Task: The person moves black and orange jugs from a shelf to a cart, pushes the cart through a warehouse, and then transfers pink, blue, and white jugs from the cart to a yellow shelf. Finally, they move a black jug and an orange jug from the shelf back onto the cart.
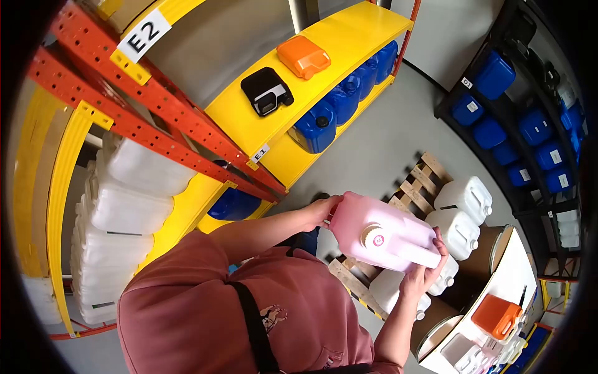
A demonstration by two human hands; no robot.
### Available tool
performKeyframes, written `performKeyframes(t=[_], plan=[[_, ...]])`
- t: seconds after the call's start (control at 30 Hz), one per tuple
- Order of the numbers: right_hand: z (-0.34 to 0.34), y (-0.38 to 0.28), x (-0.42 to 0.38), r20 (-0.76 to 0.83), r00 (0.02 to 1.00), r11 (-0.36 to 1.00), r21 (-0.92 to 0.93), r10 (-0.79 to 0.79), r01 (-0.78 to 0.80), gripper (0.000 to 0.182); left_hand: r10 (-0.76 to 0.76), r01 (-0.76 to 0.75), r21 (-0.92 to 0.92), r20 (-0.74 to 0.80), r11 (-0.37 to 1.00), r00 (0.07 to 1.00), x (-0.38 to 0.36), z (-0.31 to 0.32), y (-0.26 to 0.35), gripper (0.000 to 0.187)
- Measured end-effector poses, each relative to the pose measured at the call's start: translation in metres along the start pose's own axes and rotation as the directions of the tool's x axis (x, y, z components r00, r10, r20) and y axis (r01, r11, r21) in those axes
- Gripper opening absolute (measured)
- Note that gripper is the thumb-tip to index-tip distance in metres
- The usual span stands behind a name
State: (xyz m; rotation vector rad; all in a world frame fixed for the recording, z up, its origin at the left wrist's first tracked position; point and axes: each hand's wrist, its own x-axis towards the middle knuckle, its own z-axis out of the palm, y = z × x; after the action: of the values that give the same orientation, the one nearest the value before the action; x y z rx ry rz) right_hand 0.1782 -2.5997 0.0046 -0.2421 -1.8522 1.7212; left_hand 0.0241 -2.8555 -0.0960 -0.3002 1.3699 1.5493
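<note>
A pink plastic canister (389, 227) with a white screw cap and a moulded handle is held up in front of my body, tilted on its side. My left hand (316, 212) grips its bottom end, with some of the fingers hidden behind it. On the other end, beside the handle, my right hand (430, 268) is closed round the edge. Below and behind the canister stand white canisters (453, 232) on and near a wooden pallet (418, 187).
A yellow shelf (355, 28) bears a black canister (265, 91) and an orange canister (303, 56), with blue canisters (316, 126) underneath. White canisters (128, 206) are stacked at left. At lower right, a white table (514, 268) holds an orange canister (495, 316). Dark shelving (492, 112) stands at right.
</note>
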Motion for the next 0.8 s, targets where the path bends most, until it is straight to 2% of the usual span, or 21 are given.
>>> performKeyframes(t=[0.3,0.43,0.63,0.7,0.8], plan=[[0.071,0.054,0.220,-0.067,0.997,0.999,0.040,-0.027,0.029,0.027,-0.046,0.041,0.121,0.039,0.992,0.998,0.129,-0.023,0.202,0.057],[0.088,0.068,0.298,-0.083,0.995,0.998,0.032,-0.049,0.052,0.029,-0.030,0.025,0.149,0.033,0.988,0.999,0.180,-0.035,0.270,0.058],[0.103,0.116,0.430,-0.018,0.998,0.993,0.101,-0.062,0.063,0.030,-0.027,0.027,0.010,-0.026,1.000,0.999,0.248,-0.032,0.359,0.057],[0.106,0.141,0.481,-0.008,0.998,0.991,0.116,-0.063,0.064,0.030,0.070,-0.074,-0.079,-0.051,0.994,0.996,0.285,-0.029,0.385,0.061],[0.111,0.172,0.572,0.046,0.999,0.994,0.107,-0.003,-0.002,0.034,0.169,-0.177,-0.062,-0.112,0.982,0.979,0.331,-0.019,0.437,0.063]])
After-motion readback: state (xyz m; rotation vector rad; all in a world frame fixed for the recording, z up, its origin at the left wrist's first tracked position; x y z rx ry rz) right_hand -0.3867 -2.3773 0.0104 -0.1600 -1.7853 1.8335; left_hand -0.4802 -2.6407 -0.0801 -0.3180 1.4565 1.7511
